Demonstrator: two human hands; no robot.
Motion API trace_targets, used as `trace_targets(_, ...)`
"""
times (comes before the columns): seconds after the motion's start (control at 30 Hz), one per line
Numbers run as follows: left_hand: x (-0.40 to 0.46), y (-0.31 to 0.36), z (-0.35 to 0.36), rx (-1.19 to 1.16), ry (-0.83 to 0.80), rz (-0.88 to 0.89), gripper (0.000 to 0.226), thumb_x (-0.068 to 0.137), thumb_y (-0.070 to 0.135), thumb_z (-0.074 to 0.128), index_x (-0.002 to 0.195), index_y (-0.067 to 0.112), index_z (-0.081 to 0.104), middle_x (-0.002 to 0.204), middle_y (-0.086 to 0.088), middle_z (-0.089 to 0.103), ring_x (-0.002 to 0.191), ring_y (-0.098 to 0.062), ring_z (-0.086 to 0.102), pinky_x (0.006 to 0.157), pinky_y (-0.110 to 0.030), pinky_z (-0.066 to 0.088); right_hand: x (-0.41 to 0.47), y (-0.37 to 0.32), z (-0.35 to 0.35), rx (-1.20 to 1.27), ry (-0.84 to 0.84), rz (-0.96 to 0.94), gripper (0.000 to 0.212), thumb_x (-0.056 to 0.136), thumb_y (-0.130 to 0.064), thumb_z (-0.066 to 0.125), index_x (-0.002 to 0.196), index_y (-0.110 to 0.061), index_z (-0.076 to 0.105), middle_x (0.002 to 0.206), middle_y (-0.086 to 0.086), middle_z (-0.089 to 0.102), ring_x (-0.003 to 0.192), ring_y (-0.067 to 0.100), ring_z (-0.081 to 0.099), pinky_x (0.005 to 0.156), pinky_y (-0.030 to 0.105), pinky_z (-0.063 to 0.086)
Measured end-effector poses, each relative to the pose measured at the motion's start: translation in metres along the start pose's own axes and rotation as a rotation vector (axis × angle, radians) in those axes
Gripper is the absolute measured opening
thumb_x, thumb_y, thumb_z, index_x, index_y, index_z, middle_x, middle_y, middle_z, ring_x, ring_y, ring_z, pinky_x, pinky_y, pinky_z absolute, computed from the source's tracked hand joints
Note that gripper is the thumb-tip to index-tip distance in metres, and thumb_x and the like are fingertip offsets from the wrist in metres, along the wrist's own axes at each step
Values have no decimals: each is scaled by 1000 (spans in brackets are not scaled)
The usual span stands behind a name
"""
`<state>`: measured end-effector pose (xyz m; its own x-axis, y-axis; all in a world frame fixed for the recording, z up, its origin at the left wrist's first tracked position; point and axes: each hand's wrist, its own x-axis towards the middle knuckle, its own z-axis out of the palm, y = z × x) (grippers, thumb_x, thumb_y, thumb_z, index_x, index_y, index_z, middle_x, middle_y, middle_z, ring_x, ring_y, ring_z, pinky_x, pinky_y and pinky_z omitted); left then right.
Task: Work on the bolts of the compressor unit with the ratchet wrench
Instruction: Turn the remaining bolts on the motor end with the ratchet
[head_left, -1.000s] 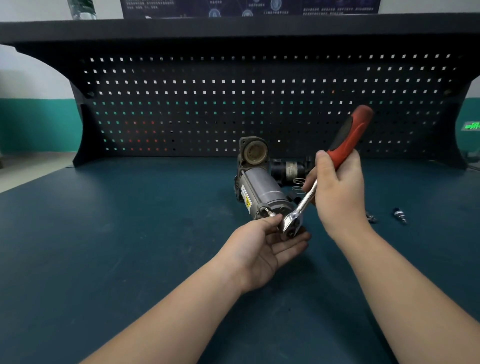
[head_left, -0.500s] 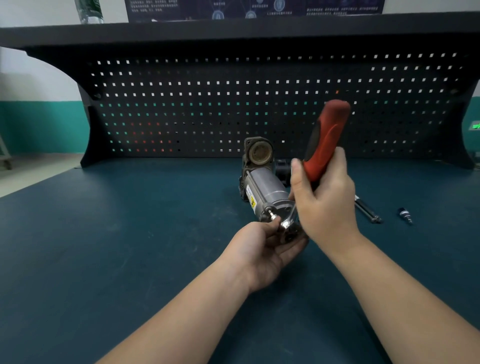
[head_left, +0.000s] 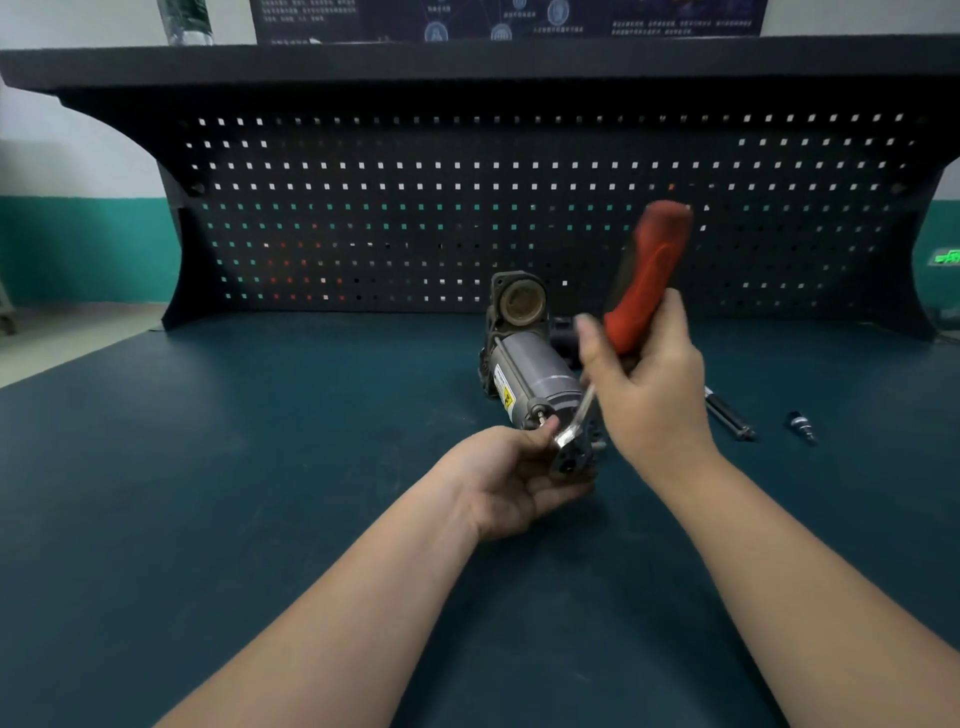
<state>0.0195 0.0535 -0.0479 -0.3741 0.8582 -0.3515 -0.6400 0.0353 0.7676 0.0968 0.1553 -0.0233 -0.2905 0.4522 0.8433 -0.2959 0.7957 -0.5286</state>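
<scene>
Lying on the bench (head_left: 260, 493), just in front of the pegboard (head_left: 467, 208): compressor (head_left: 535, 374), grey cylinder with a yellow label, near end pointing toward the person, round port at its far end.

Ratchet (head_left: 613, 364): red grip raised up and right of the compressor, blurred; steel shank slanting down to the head, which sits at the compressor's near end. Whether the head is seated on a bolt cannot be told.

Bolt (head_left: 542, 414): small stud showing on the compressor's near end face, just left of the ratchet head.

Right hand (head_left: 649, 384): fingers and thumb wrapped round the red grip, right of the compressor.

Left hand (head_left: 511, 480): below the compressor's near end, palm up, fingers curled under the ratchet head, thumb tip touching it from above, pinching it.

Rod (head_left: 727, 415): dark, slim, flat on the bench right of the compressor.

Fitting (head_left: 802, 425): small, metal, further right of the compressor, apart from the rod.
</scene>
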Motion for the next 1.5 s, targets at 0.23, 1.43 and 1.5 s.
trace_targets(0.23, 4, -4, 6, -31, 25, 44, 20, 93, 15, 55, 98, -4, 59, 85, -20, 68, 78, -29, 65, 69, -42, 52, -10, 52, 10, 193, 556, 1152, 32, 96, -25, 48, 123, -8, 52, 95, 7, 58, 71, 22, 55, 69, 35, 48)
trace_targets(1.43, 17, -6, 10, 77, 45, 133, 5, 92, 4, 54, 91, 2, 58, 72, -10, 66, 64, -19, 64, 55, -33, 56, -10, 21, -7, 101, 385, 716, 19, 90, -27, 60, 74, -21, 53, 61, 1, 61, 38, 5, 51, 45, 22, 41)
trace_targets(1.5, 17, -8, 9, 82, 63, 142, 5, 92, 5, 55, 91, 2, 58, 65, -8, 68, 57, -16, 66, 55, -31, 56, -14, 29, -9, 288, 471, 1009, 20, 91, -18, 59, 73, -15, 51, 61, 6, 60, 27, 2, 42, 33, 16, 31)
